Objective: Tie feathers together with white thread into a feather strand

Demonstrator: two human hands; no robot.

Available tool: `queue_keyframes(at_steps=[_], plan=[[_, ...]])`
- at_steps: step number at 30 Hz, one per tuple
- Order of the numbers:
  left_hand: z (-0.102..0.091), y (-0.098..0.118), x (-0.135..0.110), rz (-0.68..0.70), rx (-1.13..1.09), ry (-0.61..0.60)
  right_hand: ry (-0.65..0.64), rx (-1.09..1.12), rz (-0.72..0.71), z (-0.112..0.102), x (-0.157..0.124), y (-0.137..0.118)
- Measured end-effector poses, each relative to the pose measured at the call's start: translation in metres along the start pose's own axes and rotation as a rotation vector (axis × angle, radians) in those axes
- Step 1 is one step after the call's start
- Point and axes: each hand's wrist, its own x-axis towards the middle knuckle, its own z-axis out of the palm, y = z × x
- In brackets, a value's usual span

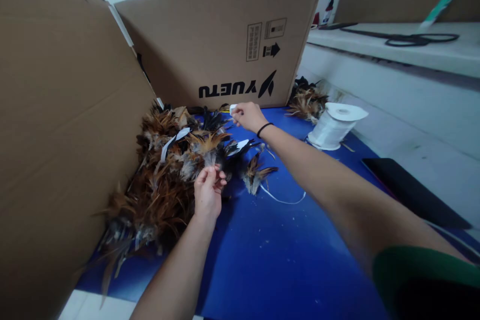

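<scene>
My left hand (209, 191) pinches the pale, fluffy base of a small bunch of feathers (212, 149) between thumb and fingertips. Farther back, my right hand (248, 116), with a black band at its wrist, is closed on a small white object (233, 108); its kind does not show. A yellow bit lies beside that object. To the left spreads a thick pile of brown and black feathers (157, 195), with a white strip (175, 142) across it. A separate feather tuft (255, 177) rests on the blue surface (277, 260), near a thin white ribbon (287, 202).
A cardboard panel (48, 125) stands at the left and a printed cardboard box (210, 40) behind. At the right are a white ribbon spool (333, 127), more feathers (308, 102) and a flat black item (414, 192). Black scissors (420, 39) lie on a ledge.
</scene>
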Motion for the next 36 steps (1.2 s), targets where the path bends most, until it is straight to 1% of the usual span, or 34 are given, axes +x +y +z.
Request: queue_keyframes(at_steps=[3, 6, 7, 9, 12, 14, 17, 20, 24, 27, 33, 36], plan=[[0.000, 0.000, 0.001, 0.011, -0.004, -0.003, -0.139, -0.111, -0.087, -0.010, -0.036, -0.001], [0.000, 0.001, 0.000, 0.011, -0.004, -0.010, -0.269, -0.227, -0.193, -0.018, -0.081, -0.001], [0.001, 0.001, 0.000, 0.005, -0.003, -0.011, -0.316, -0.248, -0.205, -0.020, -0.097, 0.000], [0.002, 0.000, -0.001, -0.014, 0.002, -0.016, -0.397, -0.311, -0.172, -0.021, -0.128, 0.004], [0.002, -0.002, -0.002, -0.027, 0.023, -0.035, -0.333, -0.448, -0.001, -0.015, -0.163, 0.012], [0.002, -0.003, -0.003, -0.029, 0.047, -0.054, -0.298, -0.478, 0.052, -0.008, -0.178, 0.018], [0.001, -0.006, -0.002, -0.036, 0.084, -0.088, -0.261, -0.476, 0.101, 0.003, -0.188, 0.024], [0.000, -0.007, -0.002, -0.038, 0.103, -0.104, -0.253, -0.436, 0.120, 0.008, -0.190, 0.027], [0.000, -0.007, -0.003, -0.036, 0.115, -0.112, -0.232, -0.339, 0.146, 0.005, -0.195, 0.027], [0.001, -0.008, -0.003, -0.047, 0.128, -0.112, -0.239, -0.286, 0.175, 0.001, -0.199, 0.025], [0.002, -0.009, -0.004, -0.063, 0.143, -0.119, -0.242, -0.324, 0.164, 0.002, -0.199, 0.024], [0.002, -0.009, -0.005, -0.077, 0.157, -0.132, -0.239, -0.289, 0.171, 0.003, -0.198, 0.027]])
